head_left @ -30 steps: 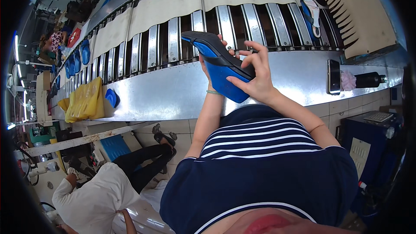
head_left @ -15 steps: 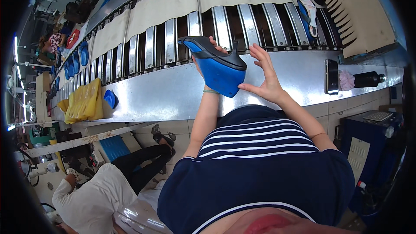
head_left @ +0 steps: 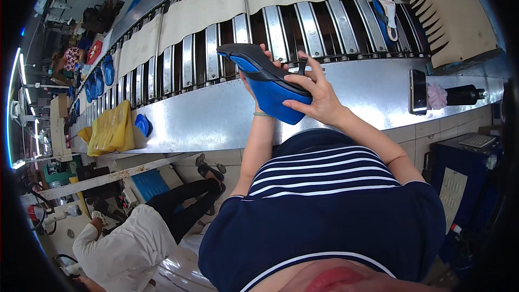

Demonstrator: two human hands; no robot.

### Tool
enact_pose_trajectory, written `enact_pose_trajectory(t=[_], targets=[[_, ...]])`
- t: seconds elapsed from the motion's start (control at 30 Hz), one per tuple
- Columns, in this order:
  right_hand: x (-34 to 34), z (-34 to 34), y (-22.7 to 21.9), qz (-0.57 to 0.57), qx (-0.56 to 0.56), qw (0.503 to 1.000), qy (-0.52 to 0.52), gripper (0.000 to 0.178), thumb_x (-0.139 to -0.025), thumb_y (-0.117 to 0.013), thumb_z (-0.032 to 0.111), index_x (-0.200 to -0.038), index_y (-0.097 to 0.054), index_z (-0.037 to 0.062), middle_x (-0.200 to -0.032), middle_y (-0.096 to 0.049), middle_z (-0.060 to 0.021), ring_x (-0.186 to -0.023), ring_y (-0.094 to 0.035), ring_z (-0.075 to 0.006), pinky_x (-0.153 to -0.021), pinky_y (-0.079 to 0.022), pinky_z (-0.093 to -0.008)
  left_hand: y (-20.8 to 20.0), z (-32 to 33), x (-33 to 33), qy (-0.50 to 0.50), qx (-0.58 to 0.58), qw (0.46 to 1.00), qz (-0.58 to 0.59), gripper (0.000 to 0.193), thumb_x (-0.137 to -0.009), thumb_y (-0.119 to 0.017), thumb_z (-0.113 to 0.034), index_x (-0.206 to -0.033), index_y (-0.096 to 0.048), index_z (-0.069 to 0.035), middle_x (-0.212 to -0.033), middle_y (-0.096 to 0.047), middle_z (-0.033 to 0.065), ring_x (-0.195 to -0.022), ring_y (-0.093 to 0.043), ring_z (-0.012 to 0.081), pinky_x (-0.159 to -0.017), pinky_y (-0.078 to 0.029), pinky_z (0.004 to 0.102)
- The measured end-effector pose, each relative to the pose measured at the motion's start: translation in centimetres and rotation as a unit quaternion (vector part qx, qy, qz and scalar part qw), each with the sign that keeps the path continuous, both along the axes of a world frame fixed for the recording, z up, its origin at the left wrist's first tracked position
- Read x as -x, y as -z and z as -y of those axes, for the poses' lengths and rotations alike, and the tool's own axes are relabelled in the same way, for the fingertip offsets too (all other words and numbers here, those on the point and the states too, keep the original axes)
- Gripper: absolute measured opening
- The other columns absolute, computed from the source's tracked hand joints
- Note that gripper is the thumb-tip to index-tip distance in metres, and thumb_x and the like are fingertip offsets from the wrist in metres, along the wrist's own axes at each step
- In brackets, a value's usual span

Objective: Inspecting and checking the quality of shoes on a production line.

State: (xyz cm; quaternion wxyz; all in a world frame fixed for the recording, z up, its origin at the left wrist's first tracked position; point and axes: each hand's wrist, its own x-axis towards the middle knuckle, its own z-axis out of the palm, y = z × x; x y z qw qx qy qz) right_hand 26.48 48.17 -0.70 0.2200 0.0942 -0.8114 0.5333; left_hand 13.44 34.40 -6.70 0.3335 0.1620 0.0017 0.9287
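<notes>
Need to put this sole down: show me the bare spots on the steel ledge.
Bare steel ledge lies between the small blue piece and the blue sole, and again between the right hand and the phone. Crowded: yellow stack and the bottle end.

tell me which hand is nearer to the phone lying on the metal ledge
Right. The right hand grips the blue shoe sole on the side toward the phone; the left hand is mostly hidden behind the sole, farther away.
</notes>
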Motion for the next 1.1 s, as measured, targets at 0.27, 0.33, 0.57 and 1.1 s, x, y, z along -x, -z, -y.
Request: enact_pose_trajectory(t=[0.27, 0.33, 0.57, 1.1], targets=[[-0.3, -2.1, 1.4, 0.313, 0.541, 0.735, -0.263, 0.092, -0.086, -0.053, 0.069, -0.154, -0.019, 0.0176, -0.151, -0.026, -0.0184, -0.124, -0.049, -0.0402, -0.093, -0.049, -0.0561, -7.8, 1.5, -0.1, -0.186, 0.170, 0.947, -0.199, 0.086, -0.077, -0.073, -0.047, -0.146, -0.034, -0.013, -0.125, -0.055, 0.0124, -0.105, -0.060, 0.0370, -0.106, -0.039, 0.0532], [1.8, -2.6, 0.5, 0.335, 0.595, 0.668, -0.295, 0.092, -0.086, -0.053, 0.069, -0.154, -0.019, 0.0174, -0.150, -0.028, -0.0191, -0.125, -0.047, -0.0421, -0.090, -0.049, -0.0589, -10.5, 1.8, -1.1, -0.228, 0.276, 0.892, -0.275, 0.097, -0.068, -0.083, -0.043, -0.145, -0.032, -0.014, -0.123, -0.054, 0.0143, -0.105, -0.060, 0.0409, -0.107, -0.038, 0.0540], [8.1, -5.3, -0.1, 0.301, 0.640, 0.578, -0.407, 0.058, -0.087, -0.066, 0.010, -0.139, -0.041, 0.0034, -0.124, -0.058, -0.0116, -0.108, -0.062, -0.0187, -0.094, -0.050, -0.0325, -14.2, 1.0, -5.0, -0.283, 0.424, 0.505, -0.696, 0.055, -0.069, -0.069, 0.000, -0.121, -0.059, -0.015, -0.133, -0.057, 0.0072, -0.127, -0.049, 0.0305, -0.118, -0.013, 0.0551], [6.2, -4.4, 5.3, 0.289, 0.409, 0.853, -0.145, 0.104, -0.062, -0.082, -0.007, -0.150, -0.031, 0.0123, -0.128, -0.051, -0.0121, -0.112, -0.055, -0.0193, -0.095, -0.048, -0.0316, 0.4, 3.0, -4.4, -0.276, 0.650, 0.647, -0.288, 0.083, -0.080, -0.052, 0.013, -0.153, -0.023, -0.012, -0.159, -0.015, 0.0116, -0.148, -0.015, 0.0324, -0.118, -0.020, 0.0433]])
